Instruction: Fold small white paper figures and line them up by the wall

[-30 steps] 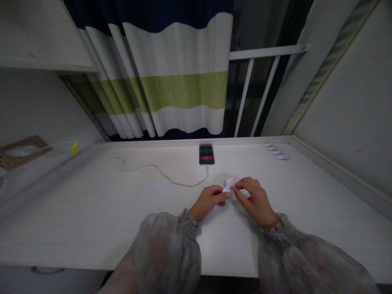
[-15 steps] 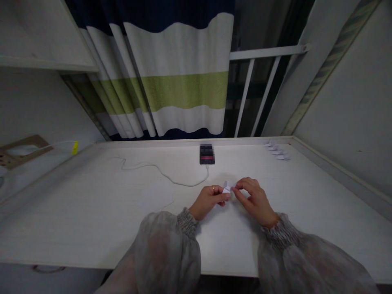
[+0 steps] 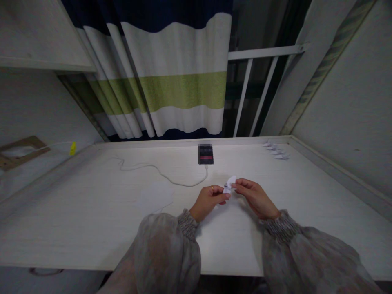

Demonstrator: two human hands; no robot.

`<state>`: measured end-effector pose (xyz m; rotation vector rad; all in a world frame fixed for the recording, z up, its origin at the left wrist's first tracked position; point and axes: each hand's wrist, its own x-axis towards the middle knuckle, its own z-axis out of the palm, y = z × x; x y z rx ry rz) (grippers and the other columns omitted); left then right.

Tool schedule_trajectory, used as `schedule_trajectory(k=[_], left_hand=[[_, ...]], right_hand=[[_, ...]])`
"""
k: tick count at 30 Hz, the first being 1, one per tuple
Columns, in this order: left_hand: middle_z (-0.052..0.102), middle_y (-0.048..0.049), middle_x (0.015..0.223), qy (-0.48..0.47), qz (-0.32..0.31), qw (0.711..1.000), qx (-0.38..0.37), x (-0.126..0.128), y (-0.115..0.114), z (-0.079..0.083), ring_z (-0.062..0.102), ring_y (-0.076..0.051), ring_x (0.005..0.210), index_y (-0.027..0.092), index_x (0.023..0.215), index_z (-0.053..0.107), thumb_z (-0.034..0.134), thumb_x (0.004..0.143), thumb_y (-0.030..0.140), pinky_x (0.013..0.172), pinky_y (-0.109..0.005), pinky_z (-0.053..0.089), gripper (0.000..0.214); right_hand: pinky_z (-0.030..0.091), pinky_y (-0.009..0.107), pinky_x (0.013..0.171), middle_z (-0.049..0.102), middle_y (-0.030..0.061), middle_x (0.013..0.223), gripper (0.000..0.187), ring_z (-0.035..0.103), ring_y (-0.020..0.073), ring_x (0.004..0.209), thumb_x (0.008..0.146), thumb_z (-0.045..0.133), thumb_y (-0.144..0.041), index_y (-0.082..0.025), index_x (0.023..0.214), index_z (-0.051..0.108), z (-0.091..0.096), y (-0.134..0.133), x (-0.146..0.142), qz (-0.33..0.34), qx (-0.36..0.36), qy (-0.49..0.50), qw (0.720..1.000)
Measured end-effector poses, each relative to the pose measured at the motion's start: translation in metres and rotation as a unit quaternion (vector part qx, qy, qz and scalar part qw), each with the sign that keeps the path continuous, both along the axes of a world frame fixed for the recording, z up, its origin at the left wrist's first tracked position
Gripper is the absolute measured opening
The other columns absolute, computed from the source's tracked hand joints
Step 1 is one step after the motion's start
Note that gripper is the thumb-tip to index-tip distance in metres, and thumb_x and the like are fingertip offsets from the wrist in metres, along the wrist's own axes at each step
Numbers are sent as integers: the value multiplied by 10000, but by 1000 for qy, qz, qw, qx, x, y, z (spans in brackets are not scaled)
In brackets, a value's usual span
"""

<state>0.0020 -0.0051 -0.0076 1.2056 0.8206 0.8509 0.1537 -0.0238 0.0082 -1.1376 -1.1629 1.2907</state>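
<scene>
A small folded white paper piece (image 3: 229, 183) is held between both my hands just above the white desk (image 3: 92, 212). My left hand (image 3: 208, 201), with a ring on one finger, pinches its lower left part. My right hand (image 3: 255, 197) pinches its right side with thumb and forefinger, palm turned partly up. Both wrists wear sheer grey sleeves.
A dark phone (image 3: 206, 154) lies beyond my hands, with a white cable (image 3: 147, 167) running left to a yellow plug (image 3: 72, 148). A thin white paper sheet (image 3: 154, 196) lies left of my hands. Several small folded paper pieces (image 3: 277, 150) sit at the far right corner. A striped curtain (image 3: 177, 81) hangs behind.
My right hand has rotated, turning its palm more upward, and the paper piece has lifted slightly. My left hand has stayed in place.
</scene>
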Motion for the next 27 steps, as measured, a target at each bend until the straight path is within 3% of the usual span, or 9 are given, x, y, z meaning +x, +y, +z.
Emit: schedule_trajectory(k=[13, 27], left_hand=[[533, 14, 523, 36, -40, 998, 28, -1, -3, 4, 440, -55, 481, 106, 568, 585, 648, 595, 334, 518, -195, 364, 238], [558, -1, 559, 36, -39, 998, 23, 0, -4, 3, 463, -68, 510, 104, 598, 605, 666, 575, 359, 551, -214, 376, 263]], right_hand=[[364, 258, 606, 559, -17, 549, 163, 500, 110, 575, 604, 650, -281, -153, 543, 568, -1, 0, -1, 42, -57, 73, 995], [372, 250, 574, 562, -9, 550, 177, 497, 109, 555, 586, 672, -300, -153, 550, 581, 4, -2, 0, 38, -68, 72, 994]])
